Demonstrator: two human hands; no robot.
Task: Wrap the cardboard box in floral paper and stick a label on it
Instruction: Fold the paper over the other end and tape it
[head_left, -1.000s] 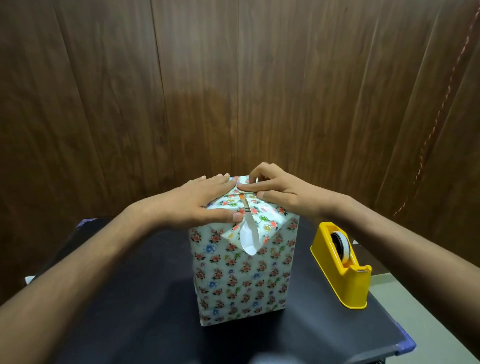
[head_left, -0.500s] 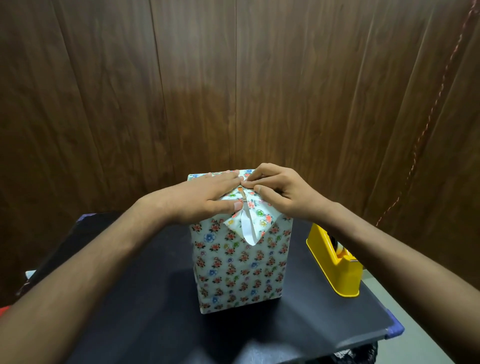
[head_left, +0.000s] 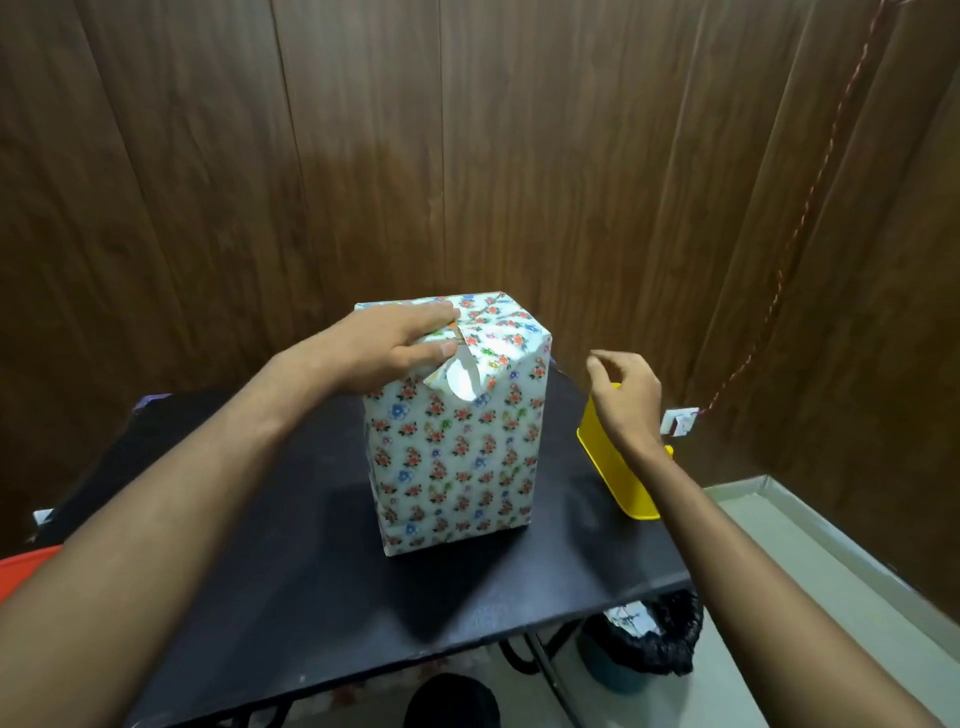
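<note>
So the box (head_left: 452, 431) is standing upright about mid-table (head_left: 291, 587), already covered in the floral paper (head_left: 498, 338) on every side you can see. The top folds meet roughly in the middle of the box's top, and one loose flap (head_left: 457, 382) is curling out at the near top edge, showing its white underside.

Left hand (head_left: 384, 345) is lying flat on the top left part of the box, fingers straight and pressing the folded paper down, thumb right next to that loose flap. It's not gripping anything, just holding the folds flat.

Right hand (head_left: 623, 395) is off the box, in the air to the right of it, just above the dispenser (head_left: 613, 467). Fingers are loosely curled with thumb and forefinger close together, but can't tell if there's anything pinched between them.

The dispenser is yellow and sits on the table right of the box, near the table's right edge, mostly hidden by the right wrist.

Below the table, right of the box, there's a bin (head_left: 649, 644) with a black liner. Wood panel wall (head_left: 467, 156) behind the box.
</note>
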